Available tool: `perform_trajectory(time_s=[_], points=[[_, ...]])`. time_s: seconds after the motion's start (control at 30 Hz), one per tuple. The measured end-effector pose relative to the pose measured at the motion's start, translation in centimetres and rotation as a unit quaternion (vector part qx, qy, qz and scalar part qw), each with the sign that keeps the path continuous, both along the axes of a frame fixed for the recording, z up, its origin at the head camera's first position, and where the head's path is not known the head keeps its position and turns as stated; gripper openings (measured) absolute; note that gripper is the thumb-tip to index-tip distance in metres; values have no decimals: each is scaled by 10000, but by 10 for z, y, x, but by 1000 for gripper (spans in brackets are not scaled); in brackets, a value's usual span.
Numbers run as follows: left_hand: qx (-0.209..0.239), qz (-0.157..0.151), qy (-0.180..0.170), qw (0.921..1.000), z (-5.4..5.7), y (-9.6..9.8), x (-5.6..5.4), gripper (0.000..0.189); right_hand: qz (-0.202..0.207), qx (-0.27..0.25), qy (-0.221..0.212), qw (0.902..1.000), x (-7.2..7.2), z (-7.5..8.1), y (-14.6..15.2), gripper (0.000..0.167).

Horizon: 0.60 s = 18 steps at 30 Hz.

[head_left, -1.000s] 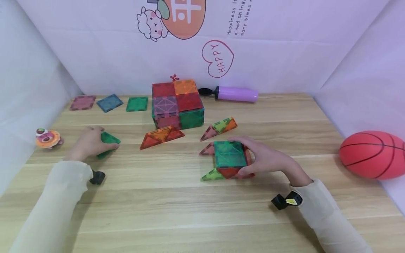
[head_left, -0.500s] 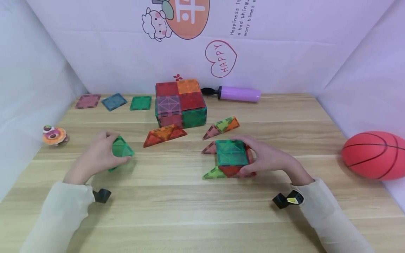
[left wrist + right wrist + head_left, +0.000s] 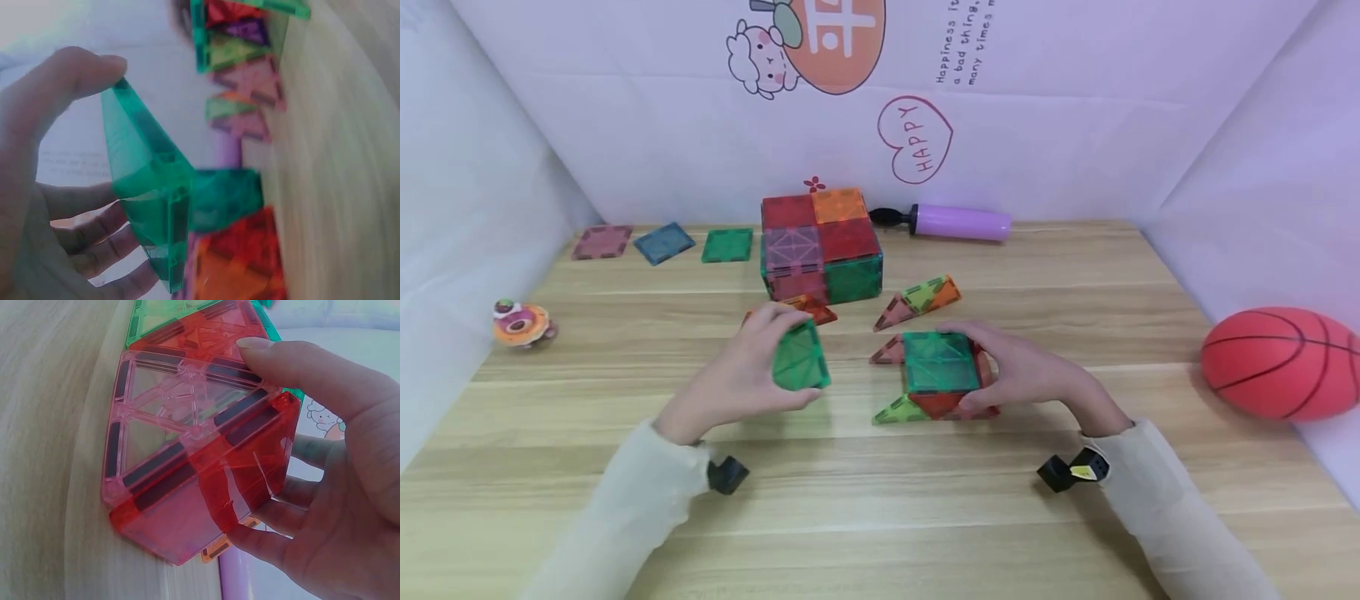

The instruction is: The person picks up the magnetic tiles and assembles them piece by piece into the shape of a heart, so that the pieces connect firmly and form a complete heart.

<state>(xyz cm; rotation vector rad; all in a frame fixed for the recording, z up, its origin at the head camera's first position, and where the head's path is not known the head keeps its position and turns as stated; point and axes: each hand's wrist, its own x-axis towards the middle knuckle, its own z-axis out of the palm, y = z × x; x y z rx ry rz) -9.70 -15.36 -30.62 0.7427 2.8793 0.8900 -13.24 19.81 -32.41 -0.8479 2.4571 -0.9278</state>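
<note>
My left hand pinches a green magnetic tile between thumb and fingers, held up off the table and tilted. In the left wrist view, the thumb is on one corner of the green tile and the fingers lie along its far side. My right hand grips the right side of a small magnetic-tile build on the table. That build has a green square on top, with red, pink and lime triangles around its sides. The right wrist view shows a pink triangle and a red tile there.
Behind stands a larger magnetic-tile box. A joined triangle strip lies near the build; another orange-red strip is partly hidden by my left hand. A purple pump, flat square tiles, a small toy and a red ball surround the area.
My left hand has lifted the green tile and carried it rightward from the table's left side, closer to the build. My right hand keeps its grip in nearly the same place.
</note>
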Motion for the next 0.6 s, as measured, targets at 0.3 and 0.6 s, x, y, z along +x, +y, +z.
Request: perform_trajectory(time_s=[0.3,0.6], points=[[316,-771,-613,9946,-28,61,-23,80,84,-42,99,9999,1,-2,-4,89],[856,-1093,-854,9866,-42,78,-30,79,-3,66,82,9999,1,1,-1,94]])
